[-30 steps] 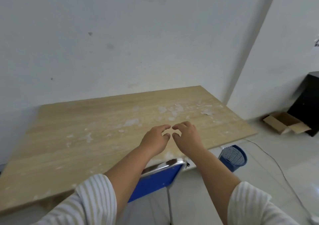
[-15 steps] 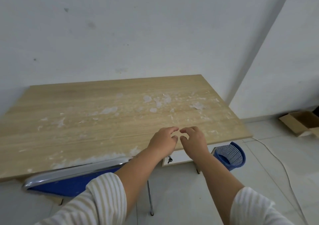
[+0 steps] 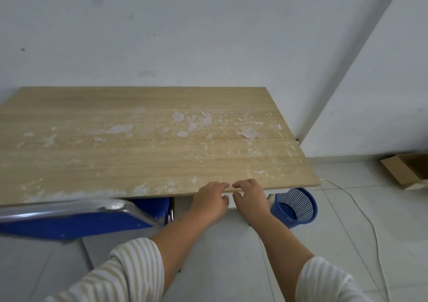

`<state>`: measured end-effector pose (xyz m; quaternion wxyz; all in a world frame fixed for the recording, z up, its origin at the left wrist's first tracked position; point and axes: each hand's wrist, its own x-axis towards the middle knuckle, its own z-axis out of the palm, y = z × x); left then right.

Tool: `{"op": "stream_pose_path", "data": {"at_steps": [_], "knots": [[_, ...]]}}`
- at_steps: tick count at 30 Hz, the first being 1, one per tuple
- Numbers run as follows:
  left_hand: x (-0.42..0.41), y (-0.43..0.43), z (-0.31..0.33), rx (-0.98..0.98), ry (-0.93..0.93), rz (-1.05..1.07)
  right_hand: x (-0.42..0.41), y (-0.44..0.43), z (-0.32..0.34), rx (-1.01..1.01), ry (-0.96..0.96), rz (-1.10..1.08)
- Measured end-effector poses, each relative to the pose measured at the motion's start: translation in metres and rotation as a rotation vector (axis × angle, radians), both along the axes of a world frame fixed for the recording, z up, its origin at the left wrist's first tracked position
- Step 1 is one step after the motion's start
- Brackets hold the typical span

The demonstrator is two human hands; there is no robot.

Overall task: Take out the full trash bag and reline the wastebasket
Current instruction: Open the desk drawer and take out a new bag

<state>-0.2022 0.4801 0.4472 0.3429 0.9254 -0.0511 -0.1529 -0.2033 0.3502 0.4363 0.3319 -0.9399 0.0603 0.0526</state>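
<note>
Wastebasket (image 3: 281, 213) on floor beside tabletop (image 3: 139, 158) corner. Left hand (image 3: 210, 201), right hand (image 3: 251, 199): grip released, empty. Best: reach low right, both hands at rim, lift slowly.

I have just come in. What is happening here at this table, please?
A person in striped sleeves holds the left hand and the right hand out side by side at the near edge of the worn wooden table. Neither hand holds anything. The blue plastic mesh wastebasket stands untouched on the floor by the table's right corner, and no bag shows in it from here. A blue chair with a chrome frame stands on the left.
</note>
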Motion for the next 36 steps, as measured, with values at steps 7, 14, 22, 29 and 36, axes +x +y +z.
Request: {"op": "stream_pose_path", "data": {"at_steps": [7, 14, 22, 29, 36], "knots": [[-0.030, -0.047, -0.023, 0.008, -0.052, 0.134, -0.018, -0.040, -0.028, 0.043, -0.001, 0.087], [-0.033, -0.068, -0.072, 0.028, -0.122, 0.175, -0.022, -0.066, -0.081, 0.136, -0.030, 0.002], [-0.035, -0.075, -0.177, 0.177, -0.254, 0.152, -0.024, -0.061, -0.178, 0.226, -0.119, -0.069], [-0.014, -0.073, -0.219, 0.255, -0.372, 0.201, 0.005, -0.060, -0.204, 0.364, -0.236, -0.148], [0.010, -0.064, -0.219, 0.225, -0.432, 0.332, 0.030, -0.049, -0.194, 0.739, -0.243, -0.322]]}}
